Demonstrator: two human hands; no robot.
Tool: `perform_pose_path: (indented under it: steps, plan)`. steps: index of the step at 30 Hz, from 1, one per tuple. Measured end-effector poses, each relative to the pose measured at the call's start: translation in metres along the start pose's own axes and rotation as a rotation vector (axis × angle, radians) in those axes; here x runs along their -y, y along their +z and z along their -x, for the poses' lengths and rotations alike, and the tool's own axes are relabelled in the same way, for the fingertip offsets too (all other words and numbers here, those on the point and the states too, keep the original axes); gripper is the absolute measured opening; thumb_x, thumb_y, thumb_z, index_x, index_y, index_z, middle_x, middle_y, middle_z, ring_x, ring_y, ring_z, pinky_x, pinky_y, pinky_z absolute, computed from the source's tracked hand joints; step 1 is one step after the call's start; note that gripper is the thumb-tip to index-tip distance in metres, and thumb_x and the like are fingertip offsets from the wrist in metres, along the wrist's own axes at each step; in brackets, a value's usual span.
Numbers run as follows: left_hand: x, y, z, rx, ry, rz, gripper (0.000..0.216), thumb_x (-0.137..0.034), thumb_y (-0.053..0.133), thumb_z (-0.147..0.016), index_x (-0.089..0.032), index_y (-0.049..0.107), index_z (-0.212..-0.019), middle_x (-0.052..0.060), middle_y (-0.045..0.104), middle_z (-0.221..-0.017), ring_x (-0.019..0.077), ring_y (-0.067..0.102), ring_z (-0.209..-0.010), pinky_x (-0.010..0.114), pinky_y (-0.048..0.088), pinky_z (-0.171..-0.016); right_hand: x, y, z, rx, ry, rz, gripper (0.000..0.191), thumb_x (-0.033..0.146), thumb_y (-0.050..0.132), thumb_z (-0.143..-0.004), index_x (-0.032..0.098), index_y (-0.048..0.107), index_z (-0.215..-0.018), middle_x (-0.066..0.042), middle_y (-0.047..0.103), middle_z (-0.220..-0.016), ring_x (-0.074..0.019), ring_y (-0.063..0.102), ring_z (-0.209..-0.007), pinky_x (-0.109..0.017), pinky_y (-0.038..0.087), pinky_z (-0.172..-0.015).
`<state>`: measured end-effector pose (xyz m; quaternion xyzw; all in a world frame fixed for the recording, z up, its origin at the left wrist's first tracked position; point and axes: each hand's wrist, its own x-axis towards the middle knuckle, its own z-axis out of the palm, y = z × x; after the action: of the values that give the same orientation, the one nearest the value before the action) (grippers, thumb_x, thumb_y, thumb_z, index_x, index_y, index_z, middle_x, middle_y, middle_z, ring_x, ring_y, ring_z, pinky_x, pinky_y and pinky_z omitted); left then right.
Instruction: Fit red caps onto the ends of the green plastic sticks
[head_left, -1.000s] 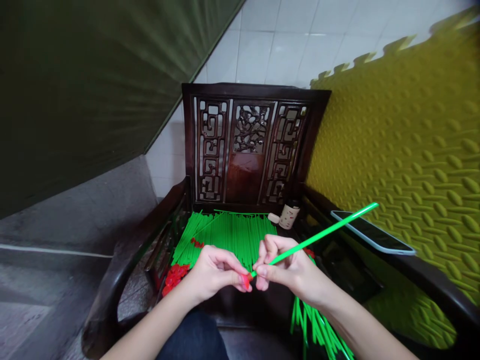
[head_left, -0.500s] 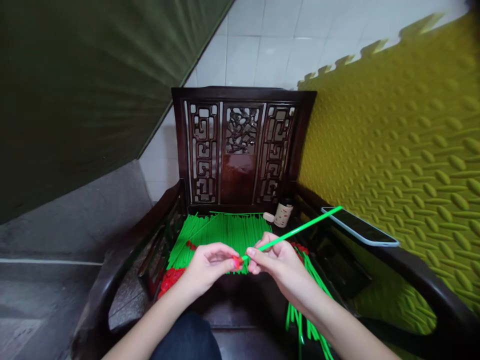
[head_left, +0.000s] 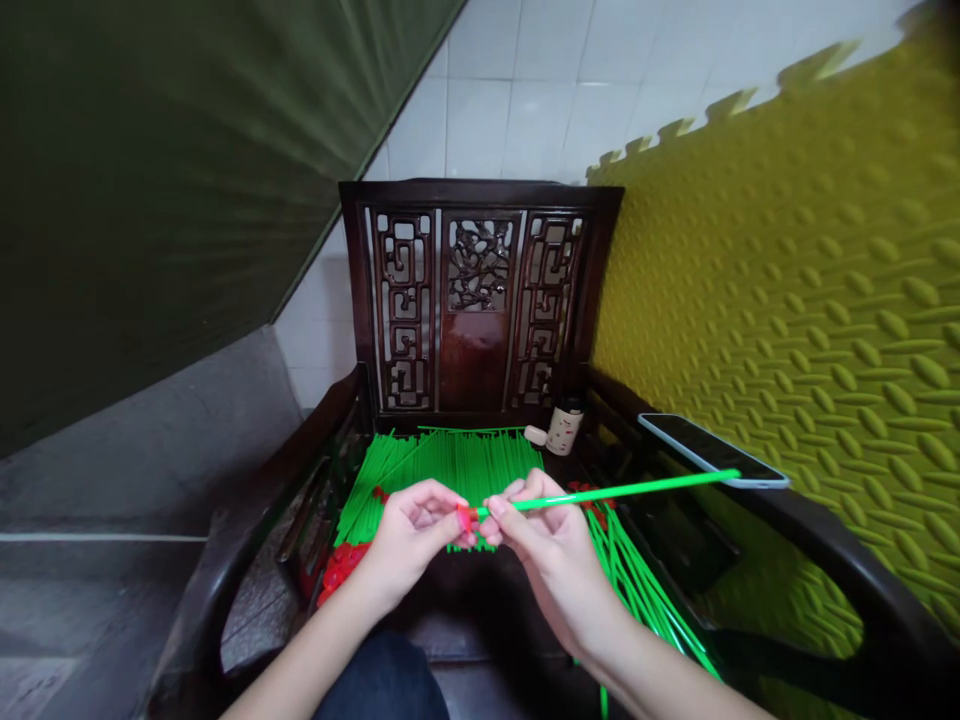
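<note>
Between the fingertips of my left hand (head_left: 420, 530) is a small red plastic piece (head_left: 466, 516), partly covered by the fingers. My right hand (head_left: 551, 535) pinches a green plastic stick (head_left: 637, 491) near its left end, and that end meets the red piece. The stick points out to the right, almost level. Behind my hands a layer of green sticks (head_left: 450, 460) covers the back of the chair seat. Red pieces (head_left: 345, 568) are heaped at the seat's left. Under my right forearm lies a bundle of green sticks with red tips (head_left: 637, 570).
A dark carved wooden chair (head_left: 480, 365) surrounds the work, an armrest on each side. A phone (head_left: 709, 450) rests on the right armrest. A patterned bottle (head_left: 565, 428) and a small pale object (head_left: 535, 435) stand at the back right. A yellow foam mat (head_left: 787, 250) leans at right.
The held stick has swung from slanting upward to nearly level, its far end now lower and farther right. Both hands keep their pinch. More of the bundle at right shows.
</note>
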<state>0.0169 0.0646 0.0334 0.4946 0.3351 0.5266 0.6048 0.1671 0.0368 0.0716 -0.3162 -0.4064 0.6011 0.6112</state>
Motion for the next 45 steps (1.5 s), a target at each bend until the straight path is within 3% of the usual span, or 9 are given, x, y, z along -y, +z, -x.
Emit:
perform_pose_path:
  steps: [6,8,11,21,25,30,39,42,45]
  plan:
    - [-0.001,0.003,-0.002,0.12,-0.119,0.059,0.021,-0.031,0.073,-0.071,-0.014,0.063,-0.079,0.003,0.069,-0.069,0.0129,0.066,-0.061,0.023,0.053,-0.06,0.015,-0.016,-0.01,0.167,0.028,0.162,0.022,0.029,0.071,-0.076,0.019,0.056,-0.088,0.001,0.066,-0.078,-0.0118,0.065,-0.063,-0.025,0.052,-0.063]
    - [0.0,0.003,-0.002,0.133,-0.132,0.045,0.022,-0.031,0.072,-0.072,-0.014,0.063,-0.083,0.004,0.07,-0.073,0.0136,0.066,-0.064,0.025,0.053,-0.063,0.015,-0.019,-0.012,0.165,0.018,0.187,0.02,0.03,0.072,-0.075,0.018,0.058,-0.083,-0.001,0.067,-0.085,-0.0116,0.065,-0.064,-0.026,0.052,-0.065]
    - [0.002,0.003,-0.003,0.14,-0.11,0.031,0.025,-0.028,0.076,-0.068,-0.015,0.063,-0.085,0.004,0.07,-0.08,0.0144,0.067,-0.067,0.027,0.054,-0.066,0.013,-0.023,-0.015,0.132,0.014,0.204,0.023,0.034,0.074,-0.072,0.017,0.058,-0.076,0.0,0.067,-0.077,-0.0118,0.065,-0.06,-0.025,0.052,-0.06]
    - [0.001,0.002,-0.002,0.057,-0.081,-0.01,0.027,-0.035,0.079,-0.061,-0.014,0.065,-0.07,0.002,0.069,-0.063,0.015,0.066,-0.057,0.026,0.053,-0.06,0.002,-0.014,-0.01,0.094,0.177,-0.094,0.025,0.026,0.077,-0.07,0.017,0.054,-0.07,0.004,0.064,-0.06,-0.0076,0.062,-0.053,-0.018,0.051,-0.058]
    - [0.0,0.002,-0.003,0.072,-0.1,-0.007,0.026,-0.038,0.074,-0.068,-0.013,0.065,-0.074,0.004,0.07,-0.066,0.0141,0.065,-0.057,0.025,0.051,-0.059,0.001,-0.013,-0.011,0.03,0.222,-0.143,0.023,0.025,0.077,-0.07,0.016,0.056,-0.07,0.003,0.063,-0.063,-0.0078,0.062,-0.057,-0.017,0.051,-0.057]
    - [-0.002,0.0,-0.004,0.031,-0.125,0.169,0.02,-0.032,0.07,-0.074,-0.013,0.063,-0.071,0.002,0.067,-0.065,0.0092,0.06,-0.055,0.02,0.047,-0.055,0.012,-0.035,-0.024,-0.088,0.151,-0.109,0.021,0.032,0.073,-0.072,0.017,0.063,-0.084,-0.002,0.068,-0.088,-0.0094,0.063,-0.062,-0.02,0.053,-0.058]
    - [-0.006,-0.007,-0.014,-0.174,-0.246,0.496,0.007,-0.016,0.066,-0.071,-0.01,0.063,-0.074,0.002,0.059,-0.061,0.0077,0.053,-0.052,0.017,0.044,-0.048,0.054,-0.087,-0.034,-0.317,-0.091,-0.034,0.02,0.025,0.08,-0.061,0.021,0.066,-0.074,0.003,0.064,-0.067,-0.0088,0.059,-0.06,-0.016,0.05,-0.055]
    - [-0.005,-0.014,-0.019,-0.254,-0.248,0.504,0.005,-0.016,0.061,-0.072,-0.011,0.061,-0.073,0.0,0.056,-0.058,0.0062,0.05,-0.048,0.016,0.042,-0.045,0.056,-0.094,-0.023,-0.253,-0.084,0.179,0.016,0.023,0.08,-0.063,0.018,0.068,-0.072,0.002,0.063,-0.06,-0.0096,0.058,-0.057,-0.018,0.047,-0.055]
    - [-0.001,-0.021,-0.022,-0.329,-0.211,0.489,0.007,-0.018,0.057,-0.073,-0.012,0.059,-0.071,-0.002,0.053,-0.056,0.0049,0.047,-0.046,0.014,0.039,-0.043,0.047,-0.101,-0.009,0.023,0.058,0.561,0.014,0.026,0.076,-0.066,0.017,0.068,-0.072,0.002,0.065,-0.058,-0.0104,0.056,-0.054,-0.021,0.044,-0.055]
